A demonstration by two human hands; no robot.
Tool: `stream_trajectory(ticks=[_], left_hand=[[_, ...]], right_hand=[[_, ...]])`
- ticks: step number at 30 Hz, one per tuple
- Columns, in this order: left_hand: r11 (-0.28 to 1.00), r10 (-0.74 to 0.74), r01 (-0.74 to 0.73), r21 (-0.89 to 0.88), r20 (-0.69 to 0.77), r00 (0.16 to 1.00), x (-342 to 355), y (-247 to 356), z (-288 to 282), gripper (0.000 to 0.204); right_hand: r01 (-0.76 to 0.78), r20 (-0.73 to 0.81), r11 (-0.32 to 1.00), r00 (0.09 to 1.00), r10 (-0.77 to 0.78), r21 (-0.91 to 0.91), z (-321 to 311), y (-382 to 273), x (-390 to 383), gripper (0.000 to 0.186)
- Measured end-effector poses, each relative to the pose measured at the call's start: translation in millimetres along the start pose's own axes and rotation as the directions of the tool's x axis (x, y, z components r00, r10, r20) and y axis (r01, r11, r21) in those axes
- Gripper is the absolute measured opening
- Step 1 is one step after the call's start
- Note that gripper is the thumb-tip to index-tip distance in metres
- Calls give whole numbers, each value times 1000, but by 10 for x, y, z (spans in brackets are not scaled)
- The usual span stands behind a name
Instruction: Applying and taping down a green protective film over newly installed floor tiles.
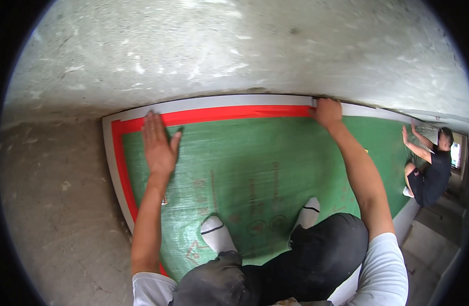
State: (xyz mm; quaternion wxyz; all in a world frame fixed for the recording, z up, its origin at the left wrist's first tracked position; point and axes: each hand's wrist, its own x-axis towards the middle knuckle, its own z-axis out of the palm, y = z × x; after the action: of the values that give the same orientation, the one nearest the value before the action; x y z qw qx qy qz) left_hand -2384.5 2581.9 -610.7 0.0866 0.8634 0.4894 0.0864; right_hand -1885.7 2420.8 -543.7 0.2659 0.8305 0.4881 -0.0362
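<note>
Red tape (234,113) lies along the far edge of a green protective sheet (229,153), beside a pale border strip (214,102). My left hand (159,148) rests flat near the far left corner, its extended fingers across the tape and its thumb apart. Farther right, my right hand (328,112) is closed at the point where the red strip stops, gripping the tape's end. Its curled fingers hide most of what they hold; whether a roll is in there I cannot tell. More red tape runs down the sheet's left side.
My socked feet (217,233) stand on the sheet below my bent knees. A bare concrete wall (244,46) rises along the far edge, with rough grey concrete (56,194) to the left. At far right another person (432,171) crouches, both hands raised at the sheet's edge.
</note>
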Motion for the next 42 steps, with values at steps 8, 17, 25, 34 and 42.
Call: stream_trajectory(ticks=[8,17,25,34,42], left_hand=[[879,437,-402,-256,97,894,199,2457,619,94],[824,523,-482,-298,75,849,280,3525,1018,96],[804,578,-537,-256,119,808,329,3688,965,97],[751,653,-580,-314,228,722,504,3661,756,85],[732,681,-650,-205,263,684,379,4048,928,76]], right_hand=[[75,-152,995,986,-65,61,174,127,-49,38],[161,-96,980,984,-151,113,148,95,-74,26],[264,-327,915,931,-160,305,82,249,-358,39],[226,-249,496,968,-20,838,1060,1147,-2443,33],[-602,753,635,656,48,485,2416,1957,-5116,83]])
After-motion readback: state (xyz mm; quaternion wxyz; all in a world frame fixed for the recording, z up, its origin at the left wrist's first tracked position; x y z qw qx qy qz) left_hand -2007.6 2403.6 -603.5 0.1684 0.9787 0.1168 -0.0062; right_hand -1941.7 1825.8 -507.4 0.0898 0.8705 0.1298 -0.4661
